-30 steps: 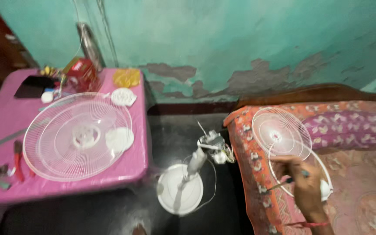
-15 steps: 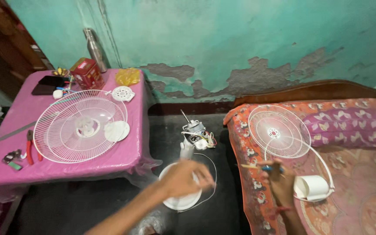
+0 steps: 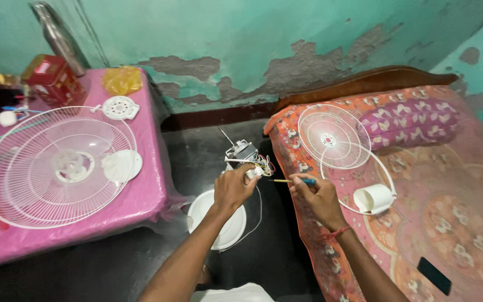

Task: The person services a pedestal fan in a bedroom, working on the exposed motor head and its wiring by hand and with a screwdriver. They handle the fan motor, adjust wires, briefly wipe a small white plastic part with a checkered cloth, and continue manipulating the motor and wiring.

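My left hand (image 3: 233, 189) grips the white neck of a stripped table fan, just under its bare motor (image 3: 242, 152) with loose coloured wires. The fan's round white base (image 3: 219, 219) stands on the dark floor below. My right hand (image 3: 315, 196) holds a small screwdriver (image 3: 293, 180) with a blue handle, its tip pointing left toward the motor wires. Both hands are close together between the table and the bed.
A pink table (image 3: 141, 197) at left carries a large white fan guard (image 3: 57, 165), a round white cap (image 3: 121, 107), a red tin and small items. On the patterned bed (image 3: 454, 223) at right lie a second guard (image 3: 331, 137), a white housing (image 3: 373, 198), a bolster and a dark phone.
My left hand rose from the fan base to the motor neck. My right hand lifted off the bed with the screwdriver and came in toward the motor. The view moved closer.
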